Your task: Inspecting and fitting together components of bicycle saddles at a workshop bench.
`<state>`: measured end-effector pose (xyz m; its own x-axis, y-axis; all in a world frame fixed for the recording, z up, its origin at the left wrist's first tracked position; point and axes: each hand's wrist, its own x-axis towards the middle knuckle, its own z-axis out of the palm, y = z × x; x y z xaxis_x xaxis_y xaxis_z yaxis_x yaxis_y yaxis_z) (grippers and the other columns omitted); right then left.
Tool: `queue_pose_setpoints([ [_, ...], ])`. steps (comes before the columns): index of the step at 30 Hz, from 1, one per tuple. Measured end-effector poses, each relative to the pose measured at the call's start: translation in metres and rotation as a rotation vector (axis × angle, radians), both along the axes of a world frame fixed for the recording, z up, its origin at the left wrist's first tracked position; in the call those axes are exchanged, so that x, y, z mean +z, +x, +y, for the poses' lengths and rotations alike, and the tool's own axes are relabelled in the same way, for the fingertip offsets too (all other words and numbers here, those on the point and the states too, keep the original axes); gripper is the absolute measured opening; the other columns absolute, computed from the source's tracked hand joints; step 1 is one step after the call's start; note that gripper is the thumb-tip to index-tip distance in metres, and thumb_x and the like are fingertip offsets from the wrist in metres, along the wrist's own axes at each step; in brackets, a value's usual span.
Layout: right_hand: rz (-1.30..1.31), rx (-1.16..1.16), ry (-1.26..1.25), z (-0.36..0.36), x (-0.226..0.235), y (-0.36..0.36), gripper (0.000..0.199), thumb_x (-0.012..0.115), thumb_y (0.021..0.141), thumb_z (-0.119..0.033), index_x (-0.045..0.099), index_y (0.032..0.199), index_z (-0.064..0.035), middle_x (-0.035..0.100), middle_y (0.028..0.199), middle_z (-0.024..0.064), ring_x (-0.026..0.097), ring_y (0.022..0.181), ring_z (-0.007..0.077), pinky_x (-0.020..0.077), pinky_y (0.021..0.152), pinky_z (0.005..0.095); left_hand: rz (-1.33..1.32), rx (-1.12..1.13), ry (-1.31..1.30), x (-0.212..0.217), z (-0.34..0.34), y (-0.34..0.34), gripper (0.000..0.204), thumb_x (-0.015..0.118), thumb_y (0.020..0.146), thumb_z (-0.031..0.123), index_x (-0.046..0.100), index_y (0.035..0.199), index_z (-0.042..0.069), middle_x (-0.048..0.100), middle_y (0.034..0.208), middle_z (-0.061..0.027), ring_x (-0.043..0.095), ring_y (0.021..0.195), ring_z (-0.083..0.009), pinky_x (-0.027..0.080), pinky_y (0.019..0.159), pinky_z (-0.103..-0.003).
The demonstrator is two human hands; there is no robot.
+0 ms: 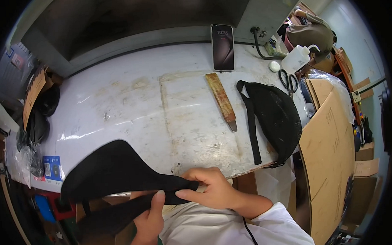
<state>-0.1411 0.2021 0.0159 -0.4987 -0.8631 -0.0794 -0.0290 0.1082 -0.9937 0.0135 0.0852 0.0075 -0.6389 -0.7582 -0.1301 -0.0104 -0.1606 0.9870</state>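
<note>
A curved piece of black fabric spreads to the left over the table's front edge, with a second flap hanging below it. My left hand pinches it from below, thumb up. Close beside it, my right hand grips the narrow right end between thumb and fingers. What lies inside the fold is hidden. Right of my hands, a black mesh pouch with a strap lies on the table. A flat tool with a worn brown handle and a metal tip rests left of the pouch.
On the white table a phone stands upright at the back. Scissors, a white squeeze bottle and a small round white item sit far right. Large cardboard sheets border the right side. Another person bends at upper right.
</note>
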Motion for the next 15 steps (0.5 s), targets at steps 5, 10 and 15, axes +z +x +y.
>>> queue_pose_setpoints([
  [5,0.075,-0.126,-0.01,-0.003,-0.009,0.006,0.03,0.081,0.078,-0.009,0.055,0.066,-0.0002,0.066,0.069,0.0069,0.055,0.057,0.0074,0.042,0.049,0.0234,0.085,-0.03,-0.122,0.007,0.005,-0.007,0.059,0.053,0.097,0.013,0.026,0.148,0.001,0.065,0.1,-0.0113,0.062,0.092,-0.0154,0.049,0.087,-0.028],
  [10,0.041,-0.272,-0.42,-0.001,-0.021,0.024,0.033,0.075,0.081,0.006,0.044,0.083,-0.0044,0.064,0.072,0.0099,0.06,0.064,0.0081,0.0456,0.053,0.0229,0.251,0.125,0.67,0.024,0.003,-0.026,0.056,0.042,0.104,0.027,0.02,0.153,0.011,0.063,0.104,-0.0095,0.065,0.087,-0.0158,0.051,0.048,-0.021],
  [15,-0.353,-0.273,-0.49,0.0,-0.007,0.029,0.039,0.067,0.084,0.012,0.039,0.106,-0.0038,0.065,0.078,0.0095,0.063,0.076,0.0101,0.0498,0.067,0.0224,0.447,0.072,1.158,0.019,0.002,-0.017,0.05,0.039,0.105,0.029,0.024,0.152,0.017,0.061,0.106,-0.0037,0.064,0.094,-0.0153,0.052,0.067,-0.021],
])
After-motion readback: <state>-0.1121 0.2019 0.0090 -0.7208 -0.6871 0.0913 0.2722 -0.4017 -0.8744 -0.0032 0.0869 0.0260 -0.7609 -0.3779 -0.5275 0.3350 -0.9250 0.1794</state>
